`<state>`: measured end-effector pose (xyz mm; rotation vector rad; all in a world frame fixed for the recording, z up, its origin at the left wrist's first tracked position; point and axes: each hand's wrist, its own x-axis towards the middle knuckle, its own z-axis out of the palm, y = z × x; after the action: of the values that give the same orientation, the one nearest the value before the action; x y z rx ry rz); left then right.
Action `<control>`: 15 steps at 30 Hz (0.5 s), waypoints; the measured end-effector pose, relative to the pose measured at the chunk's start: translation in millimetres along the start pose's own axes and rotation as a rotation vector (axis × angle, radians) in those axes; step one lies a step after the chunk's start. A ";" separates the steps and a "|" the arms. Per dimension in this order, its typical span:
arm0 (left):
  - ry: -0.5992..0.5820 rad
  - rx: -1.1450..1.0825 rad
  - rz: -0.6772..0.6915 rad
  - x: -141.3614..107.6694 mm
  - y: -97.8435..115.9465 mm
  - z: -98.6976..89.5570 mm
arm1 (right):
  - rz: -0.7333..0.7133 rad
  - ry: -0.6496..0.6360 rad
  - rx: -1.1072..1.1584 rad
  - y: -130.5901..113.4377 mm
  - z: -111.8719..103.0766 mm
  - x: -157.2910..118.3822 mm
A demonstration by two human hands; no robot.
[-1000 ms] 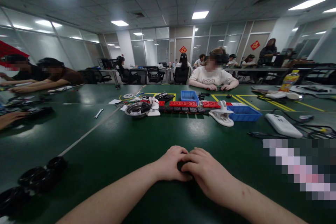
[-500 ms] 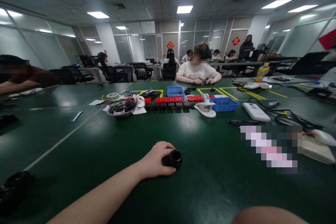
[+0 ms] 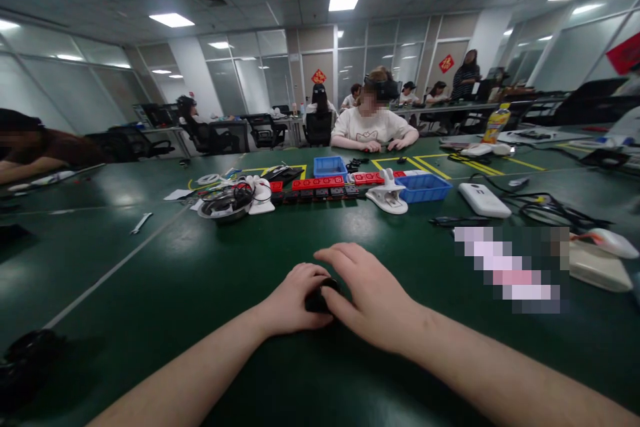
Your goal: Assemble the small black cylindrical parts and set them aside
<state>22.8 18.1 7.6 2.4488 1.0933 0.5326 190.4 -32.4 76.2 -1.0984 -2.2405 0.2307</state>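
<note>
A small black cylinder (image 3: 317, 300) with a round opening, its exact kind unclear, is on the green table in front of me. My left hand (image 3: 295, 301) is wrapped around it from the left, fingers behind and thumb in front. From the right, my right hand (image 3: 367, 297) is over it, partly covering its opening. The right thumb overlaps the cylinder while the other fingers stretch out past its far side, apart from the thumb. Whether the right thumb presses on it I cannot tell.
Red and black power strips (image 3: 320, 188), a metal bowl (image 3: 226, 208) of cables, a white clip stand (image 3: 387, 195) and a blue bin (image 3: 425, 187) line the middle. A wrench (image 3: 141, 223) lies left, a black object (image 3: 30, 360) near left. Across sits a person (image 3: 373, 127).
My right hand has come in from the lower right and is now over the black cylinder. My left hand keeps its hold in about the same place. The view has tilted slightly down.
</note>
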 end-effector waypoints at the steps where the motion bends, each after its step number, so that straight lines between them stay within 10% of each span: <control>1: -0.040 -0.007 0.038 0.1 0.7 -1.1 | 0.072 0.021 -0.015 12.4 10.1 2.3; 6: -0.026 -0.019 0.024 -0.5 -0.2 -0.7 | 0.222 0.034 0.019 50.5 52.5 -1.2; 15: 0.075 0.015 -0.048 -0.8 3.2 9.8 | 0.151 0.043 0.093 37.7 60.3 -4.9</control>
<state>29.1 13.5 0.8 2.4262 1.1860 0.6073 180.8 -5.3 11.0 -1.2115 -2.0896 0.3676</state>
